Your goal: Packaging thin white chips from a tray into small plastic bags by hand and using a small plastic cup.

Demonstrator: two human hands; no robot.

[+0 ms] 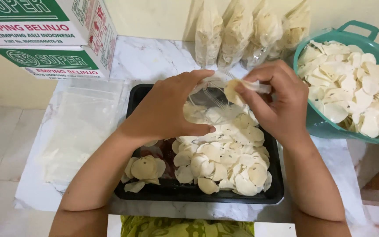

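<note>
Left hand [167, 107] grips a clear plastic bag [211, 103] – right hand [277, 98] pinches a pale round cracker [232, 91] at its mouth, above the black rectangular tray [189, 193].

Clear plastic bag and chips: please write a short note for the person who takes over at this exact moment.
Left hand: holds the clear plastic bag open above the black tray.
Right hand: pinches the bag's rim and pushes one pale round chip into it.
Things: loose chips lie in the tray; more fill the teal basket on the right; empty bags lie at the left; filled bags lean on the wall.
Done: a few chips are in the bag.
Left: the bag is far from full and unsealed.
</note>
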